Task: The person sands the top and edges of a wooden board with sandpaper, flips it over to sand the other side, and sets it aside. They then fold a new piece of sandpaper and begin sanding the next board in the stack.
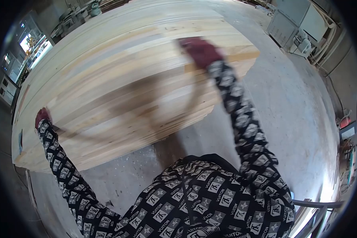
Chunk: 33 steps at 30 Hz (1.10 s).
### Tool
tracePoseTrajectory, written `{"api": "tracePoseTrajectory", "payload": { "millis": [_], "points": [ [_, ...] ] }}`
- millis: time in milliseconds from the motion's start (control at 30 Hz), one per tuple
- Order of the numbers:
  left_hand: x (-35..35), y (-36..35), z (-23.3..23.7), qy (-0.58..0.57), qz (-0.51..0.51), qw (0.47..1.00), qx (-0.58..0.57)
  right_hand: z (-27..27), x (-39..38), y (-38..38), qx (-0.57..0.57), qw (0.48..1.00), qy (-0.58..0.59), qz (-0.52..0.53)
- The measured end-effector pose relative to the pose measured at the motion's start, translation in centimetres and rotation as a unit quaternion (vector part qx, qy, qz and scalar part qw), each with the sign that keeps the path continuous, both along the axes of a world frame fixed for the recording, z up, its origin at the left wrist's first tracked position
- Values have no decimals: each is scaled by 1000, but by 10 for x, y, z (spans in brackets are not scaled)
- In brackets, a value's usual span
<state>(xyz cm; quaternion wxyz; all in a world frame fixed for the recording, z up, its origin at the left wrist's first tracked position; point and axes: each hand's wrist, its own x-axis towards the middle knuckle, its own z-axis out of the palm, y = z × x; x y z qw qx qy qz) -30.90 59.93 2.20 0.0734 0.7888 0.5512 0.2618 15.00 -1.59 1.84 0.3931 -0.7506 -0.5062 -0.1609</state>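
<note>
A large stack of pale wooden boards point(119, 87) fills the left and middle of the head view, its layered near side facing me. My left hand point(43, 116), in a dark red glove, rests on the boards near their left end, small in view with its fingers laid out on the wood. Over the right part of the top surface is my right hand point(201, 52), also gloved in dark red. Motion smears it, so its fingers and whether it touches the wood cannot be made out. Nothing shows in either hand.
Grey concrete floor point(289, 107) runs along the right and near sides of the stack. A grey metal cabinet point(287, 23) stands at the far right by hoses. Cluttered equipment lies beyond the far left edge, and a dark metal bar point(317, 204) is at the lower right.
</note>
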Motion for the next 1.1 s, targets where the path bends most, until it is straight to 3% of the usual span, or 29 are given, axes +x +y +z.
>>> {"api": "tracePoseTrajectory", "payload": {
  "millis": [33,67,100,167,267,367,433,467,500,533,667,700,733,767,800,867,900,967,1033,1067,1100],
  "points": [
    [1,-9,0,1,0,1000,6,1,41,-38,-83,993,14,-81],
    [3,-16,3,3,2,1000,10,21,51,-74,-223,927,72,-291],
    [5,-23,4,1,6,1000,10,22,71,-106,-225,928,69,-289],
    [6,-32,6,-1,11,1000,14,23,92,-144,-76,930,156,-323],
    [5,-39,5,2,15,1000,21,14,87,-121,-80,929,77,-353],
    [1,-29,3,4,14,999,34,-5,6,-33,55,987,-15,-151],
    [1,-17,-1,10,12,999,42,4,-85,35,217,970,102,46],
    [2,-13,1,14,10,999,48,43,-160,63,315,923,197,101],
    [4,-15,3,17,12,998,53,23,-148,76,203,978,11,45],
    [0,-9,0,23,10,998,60,5,-137,89,79,981,-175,-14],
    [5,-13,3,7,4,999,43,2,-98,55,158,972,-140,101],
    [4,-15,5,6,5,999,40,-2,-76,31,138,982,-114,61],
    [5,-22,11,-5,-9,1000,11,-15,-42,6,167,953,231,101],
    [4,-27,10,-16,-21,999,-18,-6,-16,-31,107,990,-96,-4],
    [2,-28,5,-42,-29,999,7,3,-7,-65,70,992,57,-88],
    [5,-44,14,-37,-17,999,2,8,34,-123,-14,948,-77,-308],
    [6,-48,16,-32,-12,999,0,3,61,-146,-45,930,-20,-365],
    [9,-53,16,-23,-6,1000,2,15,46,-146,-29,930,4,-367],
    [7,-49,13,-14,2,1000,6,14,53,-125,-116,900,58,-415],
    [4,-45,11,-11,5,1000,8,-3,61,-99,-124,912,41,-389],
    [4,-40,10,-8,7,1000,12,9,8,-58,-53,958,44,-280]
  ]
}}
